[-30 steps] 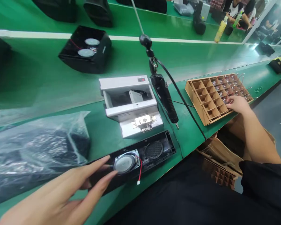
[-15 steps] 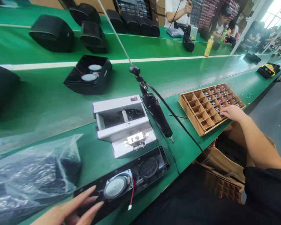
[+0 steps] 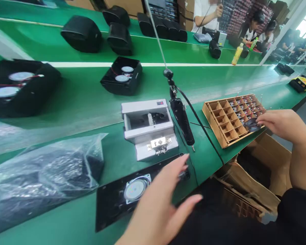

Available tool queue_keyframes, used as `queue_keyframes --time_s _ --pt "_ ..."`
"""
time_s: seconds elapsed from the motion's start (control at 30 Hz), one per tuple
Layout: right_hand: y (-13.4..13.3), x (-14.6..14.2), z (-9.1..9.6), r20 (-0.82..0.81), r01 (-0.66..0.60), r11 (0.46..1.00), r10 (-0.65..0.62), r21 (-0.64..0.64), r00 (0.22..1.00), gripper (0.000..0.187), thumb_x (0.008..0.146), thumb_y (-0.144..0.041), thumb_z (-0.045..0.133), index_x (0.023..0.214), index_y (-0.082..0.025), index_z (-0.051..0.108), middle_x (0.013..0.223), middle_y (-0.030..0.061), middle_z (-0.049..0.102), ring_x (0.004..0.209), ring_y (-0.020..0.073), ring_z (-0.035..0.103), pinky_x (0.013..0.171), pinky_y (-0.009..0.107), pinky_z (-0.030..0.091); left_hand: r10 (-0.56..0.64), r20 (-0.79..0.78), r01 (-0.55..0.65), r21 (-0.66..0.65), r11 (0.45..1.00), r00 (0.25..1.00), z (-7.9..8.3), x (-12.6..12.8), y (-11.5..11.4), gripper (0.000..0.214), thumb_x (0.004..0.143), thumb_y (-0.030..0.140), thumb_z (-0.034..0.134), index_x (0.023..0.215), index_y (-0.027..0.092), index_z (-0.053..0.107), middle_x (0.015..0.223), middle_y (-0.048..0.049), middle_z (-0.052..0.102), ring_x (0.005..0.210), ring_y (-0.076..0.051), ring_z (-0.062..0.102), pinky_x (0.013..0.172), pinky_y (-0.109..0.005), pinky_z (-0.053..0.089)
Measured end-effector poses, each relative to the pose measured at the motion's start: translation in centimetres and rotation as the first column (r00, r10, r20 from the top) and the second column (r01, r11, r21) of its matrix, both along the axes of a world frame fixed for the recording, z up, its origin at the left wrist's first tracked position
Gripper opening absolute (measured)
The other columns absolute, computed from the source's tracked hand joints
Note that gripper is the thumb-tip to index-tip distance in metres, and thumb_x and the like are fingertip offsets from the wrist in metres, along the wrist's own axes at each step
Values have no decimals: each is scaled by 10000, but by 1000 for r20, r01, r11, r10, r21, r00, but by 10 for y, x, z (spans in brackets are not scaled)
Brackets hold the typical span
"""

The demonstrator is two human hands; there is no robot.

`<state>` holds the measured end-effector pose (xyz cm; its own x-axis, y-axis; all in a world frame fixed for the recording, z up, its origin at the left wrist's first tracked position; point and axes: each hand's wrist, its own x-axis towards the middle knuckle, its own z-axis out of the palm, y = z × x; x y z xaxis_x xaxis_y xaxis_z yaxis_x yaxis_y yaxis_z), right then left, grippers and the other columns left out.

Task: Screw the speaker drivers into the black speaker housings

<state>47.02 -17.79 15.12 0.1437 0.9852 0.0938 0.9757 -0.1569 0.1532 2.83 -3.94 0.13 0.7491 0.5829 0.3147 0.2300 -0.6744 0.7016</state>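
Note:
A long black speaker panel lies at the near edge of the green bench, with a silver round driver set in it. My left hand hovers open above the panel's right end, fingers spread, hiding the part below. My right hand is at the near corner of a brown cardboard divider tray and pinches a small dark round speaker just lifted from a cell. The far cells of the tray hold several small speakers with red wires.
A grey metal fixture box stands behind the panel. A black electric screwdriver hangs on a cable beside it. A plastic bag lies left. Black speaker housings ride the belt. Cardboard boxes sit below the bench edge. People work far back.
My left hand left the panel's left end and rose over its right end, fingers spread. My right hand has lifted a small round speaker out of the divider tray. The view shifted left.

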Motion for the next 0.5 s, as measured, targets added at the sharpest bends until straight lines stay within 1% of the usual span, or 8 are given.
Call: queue_keyframes --time_s 0.07,0.13,0.2,0.3,0.33,0.4,0.43,0.5 --pt "5 -43 6 -38 -166 986 166 3 985 266 1101 -345 583 1029 -292 834 991 31 874 882 211 782 747 348 507 -190 161 223 -223 949 969 8 51 -14 1109 1027 568 785 1849 329 80 1862 -221 357 1580 -373 599 1174 -522 646" --pt "14 -83 3 -114 -336 942 334 -3 936 215 1089 -306 624 994 -302 817 873 -5 835 787 171 748 697 322 475 -246 298 355 -404 843 922 9 89 -21 1316 948 652 857 1853 241 -4 1889 -287 226 1656 -423 492 1248 -591 575" --pt "25 -115 -9 -213 -476 879 472 36 856 213 1088 -271 631 958 -297 797 790 -19 796 715 152 720 657 306 462 -230 361 403 -538 740 904 5 107 -24 1225 947 683 837 1841 193 158 1815 -280 404 1628 -417 518 1331 -627 470" --pt "36 -148 -38 -334 -496 845 535 199 776 192 1117 -357 607 1198 -279 763 930 22 854 794 163 789 711 285 571 -123 418 397 -671 627 900 -6 101 -27 891 1004 736 730 1671 191 503 1604 -200 641 1510 -369 605 1361 -587 415" --pt "39 -157 -50 -373 -459 845 533 273 759 309 1123 -446 588 1338 -256 704 1003 56 866 841 176 815 743 290 618 -56 431 377 -710 594 901 -10 92 -29 852 1008 771 700 1618 198 539 1548 -185 663 1442 -354 638 1318 -566 463" --pt "41 -177 -77 -448 -371 838 532 400 719 588 1089 -624 572 1507 -211 569 1096 124 860 900 218 841 769 334 685 88 438 331 -781 529 894 -16 71 -35 882 995 845 656 1596 218 506 1441 -162 673 1250 -313 690 1156 -512 577" --pt "42 -188 -90 -476 -338 829 540 447 695 646 1062 -662 595 1527 -216 544 1112 140 854 920 244 845 769 368 704 139 433 311 -803 509 891 -17 60 -38 902 991 868 637 1606 230 472 1392 -150 668 1160 -287 690 1078 -482 602" --pt "42 -212 -113 -507 -304 805 567 510 650 624 1027 -592 696 1536 -265 545 1129 147 850 962 296 846 781 441 723 166 424 291 -810 509 890 -18 38 -44 919 1001 876 608 1643 250 405 1356 -136 645 1080 -258 667 1000 -444 608"
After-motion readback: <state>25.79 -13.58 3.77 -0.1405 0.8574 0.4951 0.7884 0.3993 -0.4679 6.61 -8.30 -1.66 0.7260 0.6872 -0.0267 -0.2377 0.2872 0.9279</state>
